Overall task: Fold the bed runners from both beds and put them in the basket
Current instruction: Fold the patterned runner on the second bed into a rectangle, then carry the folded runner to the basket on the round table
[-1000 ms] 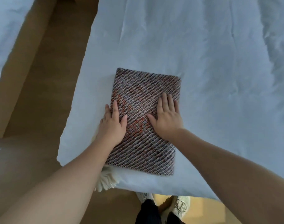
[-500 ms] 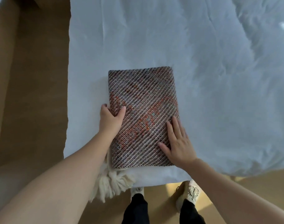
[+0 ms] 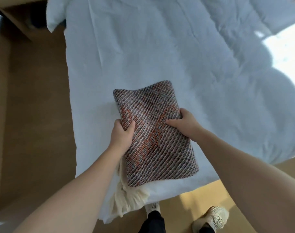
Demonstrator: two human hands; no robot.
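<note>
Head view, the only one: the folded runner [image 3: 153,130], a compact woven rectangle in brown, grey and orange, sits at the near edge of the bed [image 3: 160,47], gripped from both long sides. The left hand [image 3: 122,134] clamps the left edge, thumb on top of the weave and the other fingers tucked beneath and hidden; the right hand [image 3: 185,123] clamps the right edge likewise, thumb laid across the top face. A second ago both palms lay flat and spread on the bundle, pressing it down; half a second ago the left hand had begun to curl round its edge while the right still rested open on the fabric. The press has thus given way to a two-sided grasp, and the bundle now stands skewed to the bed edge with its near end bowed, which suggests it is coming off the duvet, though whether the far end is clear of the surface cannot be told. A cream fringe [image 3: 126,197] hangs out from under the near left corner, over the bed edge. Judged from this, folding of this runner is complete and the carry is beginning; no basket is in view, so it must be sought elsewhere, and the loose fringe may trail or let a layer slip in transit. A second bed's runner is not visible either.
</note>
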